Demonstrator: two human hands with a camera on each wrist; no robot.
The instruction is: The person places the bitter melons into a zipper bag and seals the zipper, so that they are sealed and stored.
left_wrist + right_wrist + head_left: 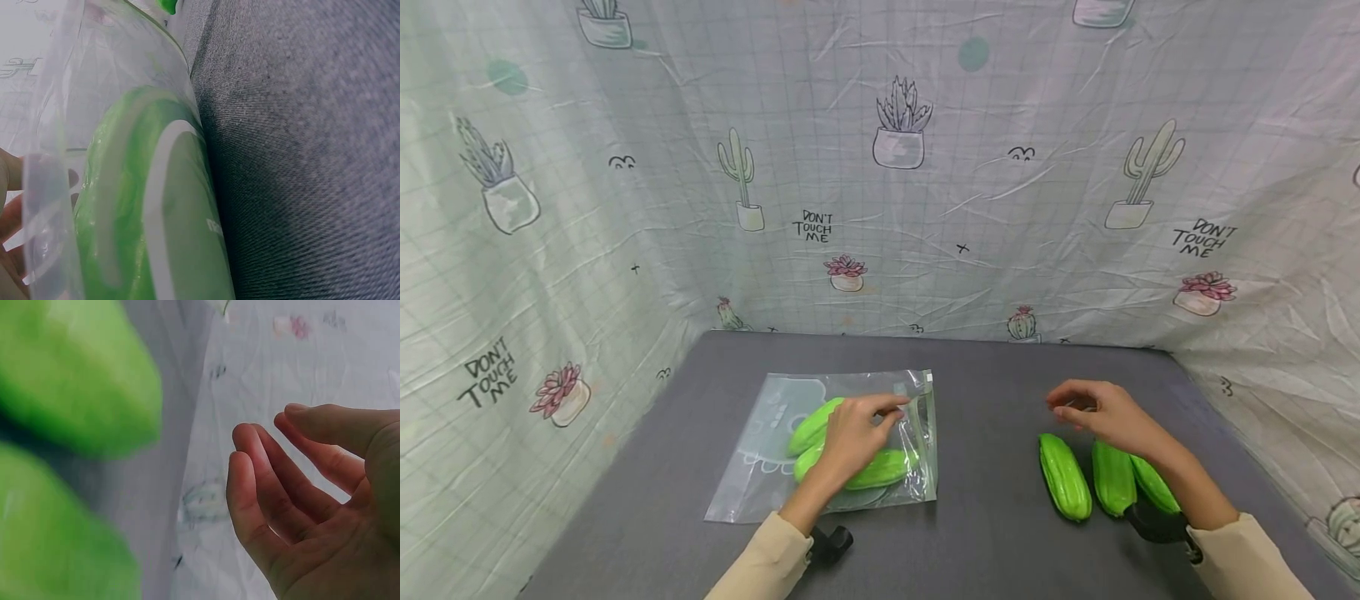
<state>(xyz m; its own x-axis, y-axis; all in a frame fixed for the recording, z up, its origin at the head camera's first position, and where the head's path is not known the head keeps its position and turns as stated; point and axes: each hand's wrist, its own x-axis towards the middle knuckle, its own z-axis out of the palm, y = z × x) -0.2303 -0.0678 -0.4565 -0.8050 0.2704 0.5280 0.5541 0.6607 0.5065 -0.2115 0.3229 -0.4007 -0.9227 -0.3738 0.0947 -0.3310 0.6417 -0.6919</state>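
A clear zip bag with pale print lies on the grey table, two bright green cucumber-shaped vegetables inside it. My left hand is over the bag, thumb and bent fingers close to the zip edge; whether they pinch the film I cannot tell. In the left wrist view, raised film overlaps the fingers beside a bagged vegetable. To the right, my right hand hovers with loosely bent fingers and nothing in them. Three more ribbed green vegetables lie under and beside it.
A pale curtain printed with potted cacti hangs along the back and both sides of the table. Black wrist mounts sit below each cuff; the right one overlaps two of the vegetables in the head view.
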